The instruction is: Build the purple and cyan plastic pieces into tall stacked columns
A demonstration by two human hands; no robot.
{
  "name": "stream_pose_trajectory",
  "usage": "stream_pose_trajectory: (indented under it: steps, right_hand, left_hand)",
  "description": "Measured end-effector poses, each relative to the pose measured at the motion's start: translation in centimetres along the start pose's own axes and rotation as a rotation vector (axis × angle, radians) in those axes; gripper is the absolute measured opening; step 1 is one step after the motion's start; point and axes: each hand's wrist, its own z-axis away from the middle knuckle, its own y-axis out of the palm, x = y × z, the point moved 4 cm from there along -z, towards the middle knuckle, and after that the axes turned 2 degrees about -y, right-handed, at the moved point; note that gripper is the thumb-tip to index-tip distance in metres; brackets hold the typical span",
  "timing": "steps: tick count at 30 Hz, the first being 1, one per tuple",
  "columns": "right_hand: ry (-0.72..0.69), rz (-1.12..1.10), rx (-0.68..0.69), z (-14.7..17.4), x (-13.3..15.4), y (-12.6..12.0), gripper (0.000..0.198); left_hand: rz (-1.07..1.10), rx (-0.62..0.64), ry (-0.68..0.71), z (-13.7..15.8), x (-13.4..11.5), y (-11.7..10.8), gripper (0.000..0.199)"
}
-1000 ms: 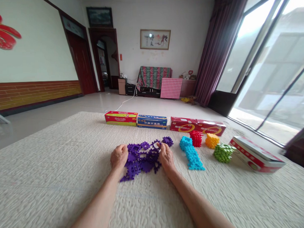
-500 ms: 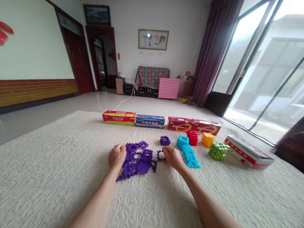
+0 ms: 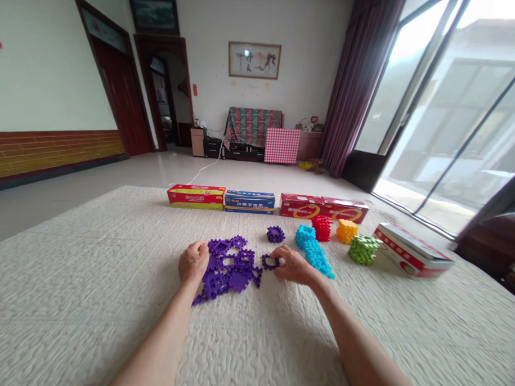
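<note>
Flat purple interlocking blocks [image 3: 238, 280] with notched edges lie in a loose cluster in front of me. At the cluster's left edge rests my left hand [image 3: 193, 261], fingers curled closed; what is between its fingertips is hidden. To the right of the cluster, my right hand [image 3: 292, 265] pinches the right edge of a purple square frame block [image 3: 269, 262] with an open centre, low over the cover. A small stack of purple blocks [image 3: 276, 234] stands apart just beyond it. Light blue blocks [image 3: 316, 255], partly stacked and partly in a leaning row, are right of my right hand.
Farther right are stacks of red blocks [image 3: 322, 228], yellow blocks [image 3: 347, 231] and green blocks [image 3: 364, 250]. A white and red box [image 3: 411, 252] lies beside the green stack. Behind stand a red-yellow box [image 3: 196, 197], a blue box [image 3: 249, 202] and dark red boxes [image 3: 302, 206] on the textured cover [image 3: 116, 265].
My view has shifted slightly, so everything appears a little farther left. My right hand's fingers look more extended at the frame block. My left hand stays at the cluster's left edge.
</note>
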Motion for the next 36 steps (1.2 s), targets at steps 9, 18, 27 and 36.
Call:
stream_pose_trajectory:
  steps: [9,18,27,36]
  right_hand:
    - [-0.002,0.122,-0.196,-4.4,-0.4,-3.6,0.038]
    - [0.038,0.148,-0.246,-7.6,-3.5,-3.2,0.042]
    - [-0.141,0.044,-0.394,-5.4,-0.1,-2.6,0.033]
    - [-0.201,-0.169,-0.096,-2.9,4.6,2.4,0.03]
  left_hand:
    - [-0.013,0.004,0.012,-0.1,0.1,0.2,0.036]
    - [-0.016,0.018,0.0,-0.1,0.1,0.2,0.033]
    - [-0.012,0.005,-0.017,-0.1,0.0,0.2,0.033]
    - [-0.004,-0.009,0.013,0.0,-0.2,0.1,0.032]
